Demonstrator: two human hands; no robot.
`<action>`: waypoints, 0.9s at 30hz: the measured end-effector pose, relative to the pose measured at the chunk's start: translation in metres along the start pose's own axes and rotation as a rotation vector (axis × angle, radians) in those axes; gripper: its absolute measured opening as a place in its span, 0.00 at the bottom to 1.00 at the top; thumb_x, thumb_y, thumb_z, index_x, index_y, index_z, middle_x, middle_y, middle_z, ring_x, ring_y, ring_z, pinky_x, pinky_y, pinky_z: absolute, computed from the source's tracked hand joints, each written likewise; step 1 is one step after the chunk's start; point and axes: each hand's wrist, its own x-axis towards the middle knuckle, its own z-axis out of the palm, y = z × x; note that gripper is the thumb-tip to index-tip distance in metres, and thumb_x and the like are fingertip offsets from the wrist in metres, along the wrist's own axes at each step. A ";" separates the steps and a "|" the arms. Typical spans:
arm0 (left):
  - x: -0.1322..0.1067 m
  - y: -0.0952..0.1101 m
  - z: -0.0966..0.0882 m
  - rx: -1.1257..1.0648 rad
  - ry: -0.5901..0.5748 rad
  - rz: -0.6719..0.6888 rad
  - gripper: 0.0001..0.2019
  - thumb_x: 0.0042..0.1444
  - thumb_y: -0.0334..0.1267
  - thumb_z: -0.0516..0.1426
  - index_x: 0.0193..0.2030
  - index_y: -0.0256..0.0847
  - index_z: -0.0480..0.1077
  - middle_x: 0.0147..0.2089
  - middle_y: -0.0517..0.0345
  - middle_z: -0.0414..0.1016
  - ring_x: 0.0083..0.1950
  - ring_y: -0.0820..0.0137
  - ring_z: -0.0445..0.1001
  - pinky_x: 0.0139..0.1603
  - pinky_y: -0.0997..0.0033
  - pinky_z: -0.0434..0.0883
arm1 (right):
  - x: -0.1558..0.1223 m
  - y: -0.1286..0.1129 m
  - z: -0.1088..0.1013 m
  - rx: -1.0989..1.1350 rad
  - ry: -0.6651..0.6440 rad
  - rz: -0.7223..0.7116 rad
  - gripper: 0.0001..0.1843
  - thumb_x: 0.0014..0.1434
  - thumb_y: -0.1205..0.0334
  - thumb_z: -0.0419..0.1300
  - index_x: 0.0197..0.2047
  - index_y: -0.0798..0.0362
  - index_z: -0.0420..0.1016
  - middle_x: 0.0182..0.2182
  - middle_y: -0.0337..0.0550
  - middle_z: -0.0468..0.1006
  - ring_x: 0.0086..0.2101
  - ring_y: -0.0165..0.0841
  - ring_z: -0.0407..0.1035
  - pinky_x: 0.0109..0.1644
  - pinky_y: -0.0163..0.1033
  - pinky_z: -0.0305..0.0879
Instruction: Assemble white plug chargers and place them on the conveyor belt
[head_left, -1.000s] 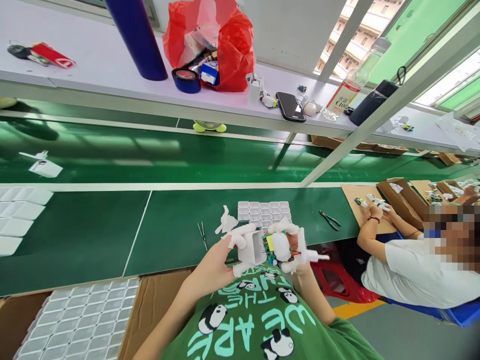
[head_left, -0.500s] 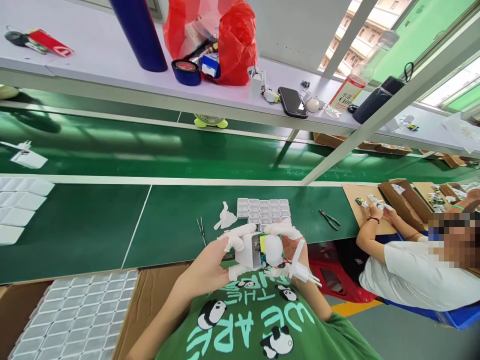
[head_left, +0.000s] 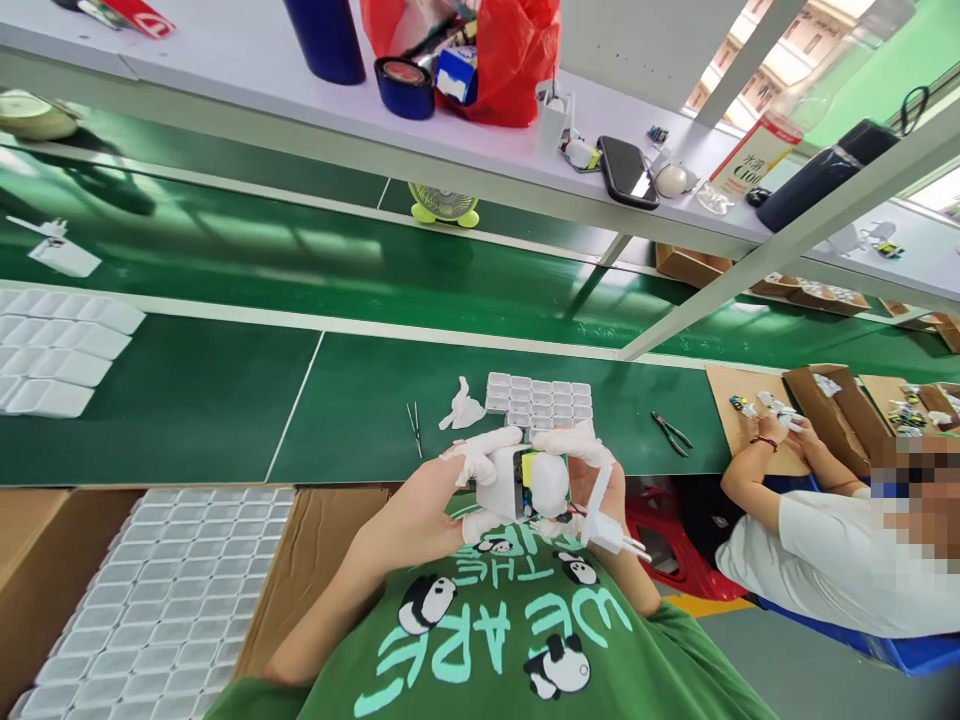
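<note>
My left hand (head_left: pixel 424 505), with white covers on its fingertips, is closed around a white plastic charger housing (head_left: pixel 495 487). The housing's open end faces right. In my right hand (head_left: pixel 604 480), also with covered fingertips, is a circuit board (head_left: pixel 528 472) with a yellow part and a rounded white piece (head_left: pixel 550 486) on it. The board's edge is at the housing's mouth; how far inside it reaches is hard to tell. A white plug cover (head_left: pixel 602 525) with two prongs hangs by wires beside my right hand.
Behind my hands are white housings (head_left: pixel 540 400), a crumpled white scrap (head_left: pixel 463 408) and tweezers (head_left: pixel 414 430). Pliers (head_left: pixel 671 434) lie to the right, near a co-worker (head_left: pixel 832 540). A box of housings (head_left: pixel 172 590) stands at left; a loaded shelf (head_left: pixel 510 165) spans above.
The view has shifted, so shelf and bench sit higher. The board and housing appear slightly closer together, and the plug cover has tilted a little. Both hands keep their hold.
</note>
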 end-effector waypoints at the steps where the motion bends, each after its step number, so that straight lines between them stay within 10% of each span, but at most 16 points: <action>1: -0.001 0.000 0.000 -0.002 -0.001 -0.003 0.11 0.58 0.40 0.64 0.36 0.46 0.64 0.49 0.45 0.84 0.53 0.58 0.81 0.55 0.59 0.74 | 0.000 -0.001 0.001 -0.006 -0.002 0.012 0.33 0.33 0.42 0.82 0.42 0.44 0.82 0.43 0.48 0.81 0.55 0.54 0.73 0.64 0.63 0.68; 18: 0.003 -0.001 0.001 -0.010 0.013 -0.004 0.16 0.58 0.50 0.65 0.36 0.45 0.64 0.56 0.42 0.80 0.61 0.55 0.77 0.56 0.58 0.74 | -0.001 0.003 -0.004 -0.017 -0.001 0.040 0.35 0.32 0.41 0.82 0.44 0.43 0.82 0.47 0.49 0.81 0.56 0.56 0.72 0.62 0.64 0.70; 27: 0.001 -0.003 0.001 -0.019 -0.012 -0.034 0.15 0.58 0.48 0.65 0.36 0.46 0.64 0.42 0.51 0.83 0.50 0.59 0.81 0.55 0.59 0.74 | 0.001 0.007 -0.003 -0.032 -0.019 0.044 0.40 0.28 0.39 0.82 0.45 0.45 0.81 0.48 0.49 0.82 0.56 0.55 0.73 0.62 0.60 0.71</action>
